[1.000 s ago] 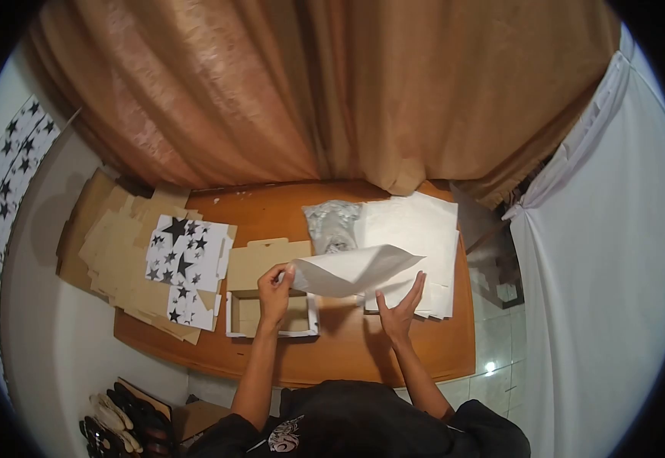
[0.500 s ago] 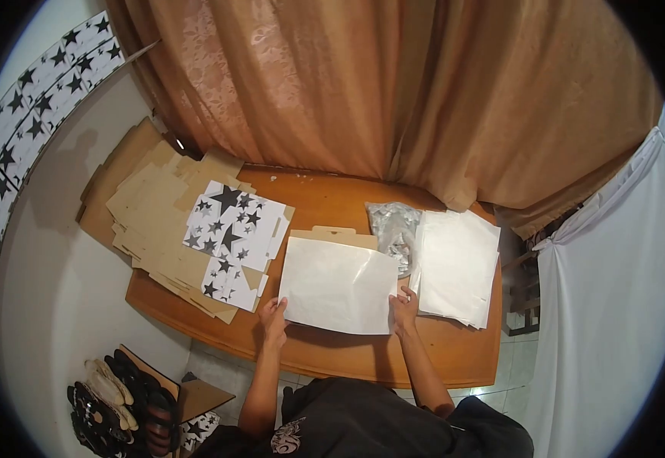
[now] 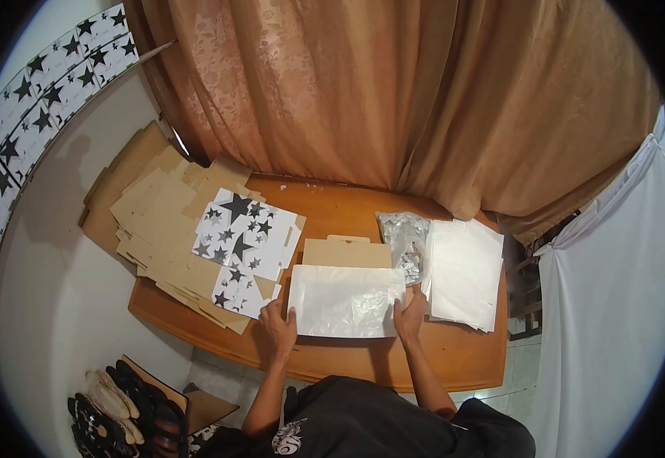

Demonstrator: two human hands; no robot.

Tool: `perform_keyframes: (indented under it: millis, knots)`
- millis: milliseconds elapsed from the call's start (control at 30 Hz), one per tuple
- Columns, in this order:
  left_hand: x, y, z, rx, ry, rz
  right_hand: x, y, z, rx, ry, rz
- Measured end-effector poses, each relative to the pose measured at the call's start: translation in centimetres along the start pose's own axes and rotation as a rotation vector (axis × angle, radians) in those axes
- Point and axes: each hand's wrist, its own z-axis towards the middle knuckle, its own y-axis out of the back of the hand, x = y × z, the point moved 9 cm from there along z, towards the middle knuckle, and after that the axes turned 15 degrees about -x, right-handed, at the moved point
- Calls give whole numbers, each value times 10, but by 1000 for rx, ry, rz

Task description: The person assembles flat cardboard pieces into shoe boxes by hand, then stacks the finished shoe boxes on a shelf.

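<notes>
A white glossy sheet (image 3: 346, 301) lies over the lower part of a brown cardboard piece (image 3: 346, 252), whose tabbed top edge shows behind it. My left hand (image 3: 280, 327) holds the sheet's left edge, near the lower corner. At the right edge, my right hand (image 3: 410, 314) grips the sheet between thumb and fingers. Just behind my right hand sits a clear plastic bag (image 3: 406, 240) of silvery items. A stack of white sheets (image 3: 466, 271) lies to the right of the bag.
Flattened brown cardboard (image 3: 153, 217) is piled on the left of the wooden table (image 3: 332, 200), with star-printed white cardboard (image 3: 248, 244) on top. Brown curtains (image 3: 309, 91) hang behind. Footwear (image 3: 126, 401) stands on the floor at lower left, and white cloth (image 3: 600, 290) hangs at right.
Both hands have drawn the sheet lower over the cardboard, so more of the brown surface shows behind it. The camera view has shifted slightly.
</notes>
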Motion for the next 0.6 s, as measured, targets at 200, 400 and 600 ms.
perform_keyframes:
  millis: [200,400,600]
  knots:
    - [-73,-65,-4,473,-455,-227,87,-34,-31,442,385,62]
    - [-54,-129,-38,789,-563,178,54,-89,-66,606,366,-170]
    - [-22,-170,-50,873,-584,304,23,-126,-89,697,357,-311]
